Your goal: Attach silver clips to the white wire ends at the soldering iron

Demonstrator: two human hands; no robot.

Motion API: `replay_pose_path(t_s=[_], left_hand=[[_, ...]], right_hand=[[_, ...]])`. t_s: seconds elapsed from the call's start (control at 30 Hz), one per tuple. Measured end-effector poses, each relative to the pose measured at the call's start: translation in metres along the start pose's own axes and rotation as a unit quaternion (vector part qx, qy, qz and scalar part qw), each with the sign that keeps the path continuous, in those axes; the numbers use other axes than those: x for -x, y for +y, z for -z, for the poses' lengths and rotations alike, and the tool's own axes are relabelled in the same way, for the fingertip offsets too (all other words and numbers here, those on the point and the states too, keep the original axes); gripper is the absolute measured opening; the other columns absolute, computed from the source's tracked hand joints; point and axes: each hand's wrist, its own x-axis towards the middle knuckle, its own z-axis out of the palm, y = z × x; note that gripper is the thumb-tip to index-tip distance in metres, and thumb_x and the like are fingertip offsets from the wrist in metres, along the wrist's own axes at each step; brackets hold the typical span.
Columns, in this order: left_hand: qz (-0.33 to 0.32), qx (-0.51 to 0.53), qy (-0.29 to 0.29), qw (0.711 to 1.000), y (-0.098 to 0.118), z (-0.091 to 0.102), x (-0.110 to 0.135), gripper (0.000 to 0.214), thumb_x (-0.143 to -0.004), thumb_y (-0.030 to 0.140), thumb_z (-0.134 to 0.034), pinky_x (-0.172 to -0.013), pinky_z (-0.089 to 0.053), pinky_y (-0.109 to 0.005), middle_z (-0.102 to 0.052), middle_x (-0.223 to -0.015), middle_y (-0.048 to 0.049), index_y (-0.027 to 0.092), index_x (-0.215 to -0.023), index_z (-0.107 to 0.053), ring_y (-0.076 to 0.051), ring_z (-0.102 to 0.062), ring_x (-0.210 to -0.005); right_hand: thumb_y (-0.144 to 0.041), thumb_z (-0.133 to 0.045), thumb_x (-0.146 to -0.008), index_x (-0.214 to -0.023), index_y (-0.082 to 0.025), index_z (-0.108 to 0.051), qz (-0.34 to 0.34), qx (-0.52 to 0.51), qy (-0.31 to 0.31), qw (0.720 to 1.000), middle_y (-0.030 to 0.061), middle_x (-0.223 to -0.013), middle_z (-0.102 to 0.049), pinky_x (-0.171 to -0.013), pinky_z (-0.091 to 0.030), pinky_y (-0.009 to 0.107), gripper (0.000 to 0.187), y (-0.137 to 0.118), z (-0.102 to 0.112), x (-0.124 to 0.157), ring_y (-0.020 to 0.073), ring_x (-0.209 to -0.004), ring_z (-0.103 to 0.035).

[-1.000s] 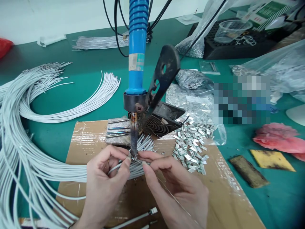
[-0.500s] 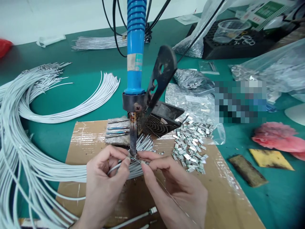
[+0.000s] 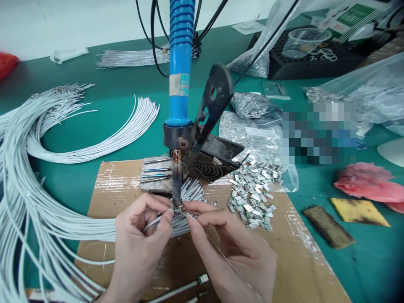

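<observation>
A blue-handled soldering iron (image 3: 179,101) hangs point-down in a black bracket, its dark tip (image 3: 177,191) right between my fingertips. My left hand (image 3: 143,237) is closed, thumb and index finger pinching the end of a white cable (image 3: 152,224) just left of the tip. Between thumb and fingers of my right hand (image 3: 232,248) runs a thin solder wire (image 3: 227,261), its end reaching the iron's tip. The small part at the joint is mostly hidden by my fingers. Under my hands lie more white cable ends (image 3: 193,190) on a cardboard sheet (image 3: 284,252).
Small metal connectors (image 3: 251,198) are heaped right of the iron, before a clear plastic bag (image 3: 249,130). A black fan-like unit (image 3: 217,158) stands behind the tip. Bundled white cables (image 3: 63,210) fill the left. A yellow sponge (image 3: 360,211) and a dark sponge (image 3: 328,226) lie right.
Almost nothing differs. Both hands keep their grip at the iron's tip, and the view has shifted very slightly.
</observation>
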Motion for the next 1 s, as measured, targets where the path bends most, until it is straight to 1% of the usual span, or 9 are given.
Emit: replay_pose_path(t_s=[0.1,0.3,0.43,0.53,0.6,0.7,0.83,1.0], left_hand=[[0.003,0.0,0.0,1.0,0.0006,-0.0004,-0.0008,0.017,-0.084,0.011,-0.07,-0.047,-0.044,-0.014,-0.076,-0.084,0.0023,0.022,-0.072,-0.069,-0.007,-0.06,-0.055],[0.007,0.013,0.007,1.0,0.0018,0.0006,-0.0012,0.016,-0.083,0.01,-0.071,-0.052,-0.048,-0.013,-0.075,-0.079,0.0034,0.022,-0.072,-0.069,-0.007,-0.064,-0.058],[0.014,0.033,0.001,0.999,0.0014,-0.0011,-0.001,0.016,-0.083,0.011,-0.072,-0.054,-0.051,-0.012,-0.075,-0.08,0.0031,0.021,-0.071,-0.07,-0.008,-0.067,-0.06],[0.021,0.05,0.012,0.998,0.001,-0.0044,-0.0003,0.017,-0.082,0.01,-0.073,-0.055,-0.05,-0.01,-0.074,-0.078,0.0037,0.021,-0.07,-0.07,-0.007,-0.067,-0.062],[0.026,0.056,0.021,0.998,0.0008,-0.0057,0.0003,0.017,-0.082,0.01,-0.074,-0.056,-0.051,-0.01,-0.074,-0.078,0.0036,0.02,-0.069,-0.07,-0.007,-0.068,-0.063],[0.027,0.047,0.007,0.999,0.0004,-0.0044,0.0006,0.016,-0.085,0.012,-0.073,-0.059,-0.053,-0.012,-0.074,-0.079,0.002,0.02,-0.072,-0.069,-0.009,-0.069,-0.066],[0.014,0.007,-0.013,1.0,-0.0006,-0.0006,0.0004,0.016,-0.088,0.014,-0.07,-0.054,-0.05,-0.014,-0.074,-0.081,0.0006,0.02,-0.074,-0.068,-0.009,-0.065,-0.061],[0.003,-0.016,-0.011,1.0,-0.0004,-0.0003,0.0013,0.017,-0.089,0.014,-0.067,-0.047,-0.045,-0.015,-0.073,-0.081,0.0004,0.021,-0.074,-0.068,-0.009,-0.059,-0.056]], right_hand=[[-0.016,-0.072,-0.086,-0.074,-0.025,-0.07,0.0,0.004,0.001,1.0,0.0008,-0.094,-0.082,-0.083,-0.059,0.021,0.016,0.0,0.0001,0.0001,0.0164,-0.093,-0.078],[-0.014,-0.07,-0.087,-0.074,-0.025,-0.068,0.032,0.016,-0.024,0.999,-0.001,-0.096,-0.082,-0.082,-0.06,0.02,0.017,0.0004,0.0028,-0.0022,0.0156,-0.093,-0.079],[-0.015,-0.071,-0.087,-0.074,-0.024,-0.069,0.025,0.025,-0.02,0.999,0.0004,-0.096,-0.083,-0.082,-0.06,0.021,0.016,-0.0001,0.0029,-0.0031,0.016,-0.091,-0.079],[-0.016,-0.071,-0.087,-0.074,-0.024,-0.069,0.018,0.021,-0.015,1.0,0.0005,-0.097,-0.083,-0.081,-0.059,0.02,0.016,-0.0003,0.0022,-0.0031,0.0155,-0.091,-0.079],[-0.016,-0.071,-0.087,-0.074,-0.023,-0.069,0.023,0.023,-0.015,0.999,0.0016,-0.096,-0.083,-0.081,-0.06,0.021,0.015,-0.0001,0.0019,-0.0029,0.0166,-0.09,-0.079],[-0.016,-0.071,-0.087,-0.074,-0.022,-0.07,0.027,0.022,-0.011,0.999,0.0042,-0.095,-0.083,-0.081,-0.061,0.025,0.015,0.0003,0.0018,-0.0025,0.0192,-0.089,-0.08],[-0.015,-0.072,-0.087,-0.074,-0.023,-0.071,0.027,0.021,-0.008,0.999,0.004,-0.094,-0.083,-0.08,-0.061,0.025,0.015,0.0012,0.002,-0.0015,0.0188,-0.088,-0.08],[-0.013,-0.073,-0.085,-0.074,-0.024,-0.072,0.037,0.012,-0.002,0.999,0.0027,-0.09,-0.082,-0.078,-0.062,0.025,0.015,0.0022,0.0012,-0.0008,0.0191,-0.088,-0.08]])
